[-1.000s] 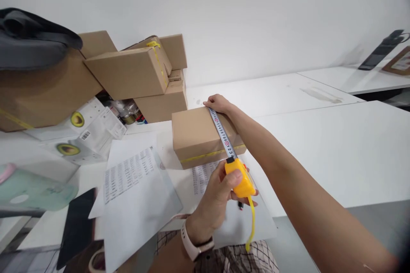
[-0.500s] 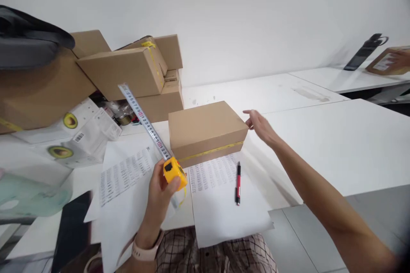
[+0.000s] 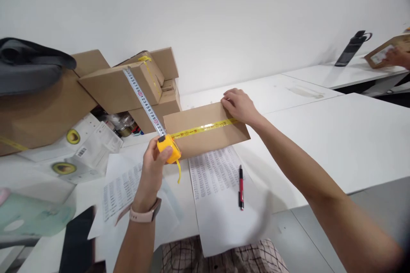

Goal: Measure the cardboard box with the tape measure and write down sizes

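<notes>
My left hand (image 3: 153, 166) is closed around a yellow tape measure (image 3: 168, 149). Its blade (image 3: 142, 100) is drawn out toward the upper left, numbers facing me, and a yellow strap dangles below the case. In front of me is a brown cardboard box (image 3: 205, 138) with a strip of yellow printed tape along the side that faces me. The case is at the box's left end; whether it touches the box I cannot tell. My right hand (image 3: 238, 106) grips the box's far right edge, fingers curled over it and their tips partly hidden.
Printed sheets (image 3: 224, 217) lie near me, with a red and black pen (image 3: 241, 187) on one. Stacked cardboard boxes (image 3: 115, 87) and white avocado-print boxes (image 3: 85, 149) stand left. A dark bottle (image 3: 352, 49) and another person's hand (image 3: 397, 56) on a box are far right.
The box has turned so its taped side shows broadly. My right hand has moved left from beside the box onto its far edge. The tape measure has risen slightly in view.
</notes>
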Tool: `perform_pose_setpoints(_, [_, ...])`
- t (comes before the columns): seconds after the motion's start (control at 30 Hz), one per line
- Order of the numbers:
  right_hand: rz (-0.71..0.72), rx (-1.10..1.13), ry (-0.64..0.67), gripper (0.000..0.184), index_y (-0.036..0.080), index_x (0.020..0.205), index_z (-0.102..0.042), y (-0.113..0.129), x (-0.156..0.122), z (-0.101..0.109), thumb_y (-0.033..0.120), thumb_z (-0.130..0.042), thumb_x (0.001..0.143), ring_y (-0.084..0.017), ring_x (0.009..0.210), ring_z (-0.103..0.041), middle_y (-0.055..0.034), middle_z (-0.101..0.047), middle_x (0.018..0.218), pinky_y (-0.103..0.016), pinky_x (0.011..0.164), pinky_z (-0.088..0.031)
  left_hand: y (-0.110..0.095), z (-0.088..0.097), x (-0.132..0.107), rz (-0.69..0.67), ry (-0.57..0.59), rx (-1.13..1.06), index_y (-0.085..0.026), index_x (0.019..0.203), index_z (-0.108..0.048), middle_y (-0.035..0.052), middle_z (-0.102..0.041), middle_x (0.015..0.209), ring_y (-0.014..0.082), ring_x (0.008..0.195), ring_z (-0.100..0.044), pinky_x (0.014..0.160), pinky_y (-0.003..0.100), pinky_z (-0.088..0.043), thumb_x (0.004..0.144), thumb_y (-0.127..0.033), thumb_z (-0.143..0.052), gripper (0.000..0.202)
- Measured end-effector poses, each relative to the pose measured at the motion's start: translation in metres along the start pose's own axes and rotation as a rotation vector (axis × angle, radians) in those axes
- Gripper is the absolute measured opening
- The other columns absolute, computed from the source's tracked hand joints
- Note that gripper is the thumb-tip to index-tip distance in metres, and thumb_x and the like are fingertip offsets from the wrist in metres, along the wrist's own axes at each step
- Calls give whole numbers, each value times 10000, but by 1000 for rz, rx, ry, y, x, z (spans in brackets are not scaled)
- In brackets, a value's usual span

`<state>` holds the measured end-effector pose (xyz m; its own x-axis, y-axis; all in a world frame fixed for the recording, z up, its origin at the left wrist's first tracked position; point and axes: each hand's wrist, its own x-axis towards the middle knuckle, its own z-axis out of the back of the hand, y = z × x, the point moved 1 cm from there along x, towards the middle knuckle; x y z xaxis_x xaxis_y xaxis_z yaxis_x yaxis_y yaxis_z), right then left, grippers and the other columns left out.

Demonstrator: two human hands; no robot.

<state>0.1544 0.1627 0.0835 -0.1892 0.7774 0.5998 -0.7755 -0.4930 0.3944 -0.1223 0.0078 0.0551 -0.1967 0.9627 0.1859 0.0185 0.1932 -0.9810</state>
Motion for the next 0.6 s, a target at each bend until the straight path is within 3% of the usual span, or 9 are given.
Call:
perform_pose_setpoints(0.07, [95,-60,65,325,186,1007,-691,9,11,-13,197,-369,971,-290,1027,-610,-124,-726,1105,-443,945,-413,3,-9,-10,-55,-16,26,-210,1170,-556,47,-645,1028,177,774,-665,632,290,-601,677,-447,-843,617])
perform_pose_setpoints(0.13, [128,-118,87,365,164,1087,-670,16,19,-25,152,-324,971,-299,1019,-613,-139,-733,1100,-443,946,-392,8,-24,-28,-61,42,15,-237,1200,-548,36,-649,991,169,756,-651,633,289,-602,699,-409,-845,607])
perform_pose_setpoints(0.23, [96,-148,51,393,141,1172,-633,19,26,-39,140,-294,974,-317,1024,-601,-162,-728,1070,-441,938,-373,23,-53,-60,88,287,-146,-256,1238,-546,32,-646,936,172,735,-641,640,302,-603,736,-434,-824,601])
perform_pose_setpoints(0.3, [68,-135,32,423,133,1255,-591,17,29,-43,137,-274,975,-317,994,-596,-155,-725,1031,-437,922,-369,35,-71,-76,227,390,-267,-258,1235,-562,30,-633,938,161,734,-632,651,292,-595,734,-461,-826,602])
perform_pose_setpoints(0.4, [75,-120,23,481,141,1391,-501,14,29,-45,132,-264,973,-306,952,-576,-129,-718,1019,-422,891,-363,50,-89,-87,361,397,-338,-247,1177,-601,26,-611,948,135,741,-606,659,255,-573,706,-472,-853,579])
perform_pose_setpoints(0.6, [160,-151,47,614,311,1474,-500,13,25,-42,67,-289,951,-273,936,-529,-78,-691,1054,-394,859,-327,55,-94,-86,403,376,-342,-229,1149,-621,39,-609,980,152,791,-610,682,271,-581,695,-493,-858,577])
